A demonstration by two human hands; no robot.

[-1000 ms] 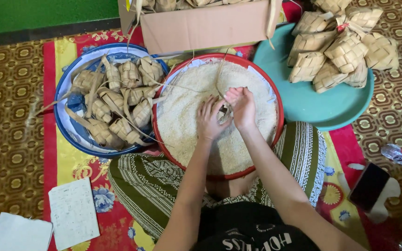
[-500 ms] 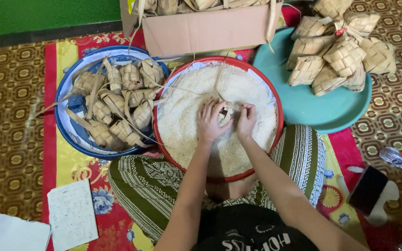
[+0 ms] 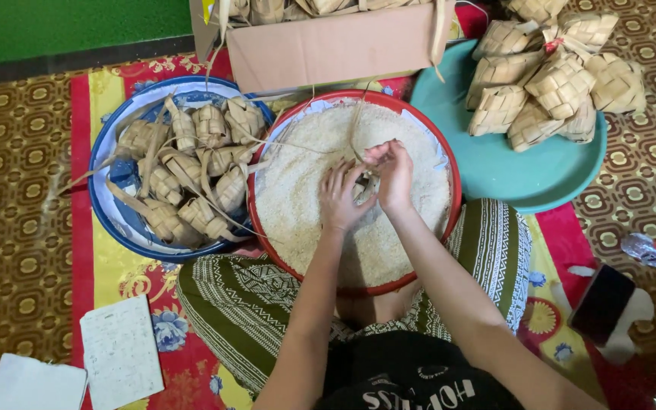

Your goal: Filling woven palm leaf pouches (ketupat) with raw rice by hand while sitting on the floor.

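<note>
White rice (image 3: pixel 305 190) in a red-rimmed basin (image 3: pixel 449 163), blue basin (image 3: pixel 104 205), teal tray (image 3: pixel 510 178), green-striped sarong (image 3: pixel 244 304).

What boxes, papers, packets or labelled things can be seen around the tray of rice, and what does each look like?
Cardboard box: top centre behind the rice tray, brown, rectangular, holding woven pouches.
Paper sheet: bottom left on the mat, white, rectangular, faint writing.
Second paper: bottom left corner, plain white.
Plastic wrapper: right edge on the floor, clear, crumpled.
</note>
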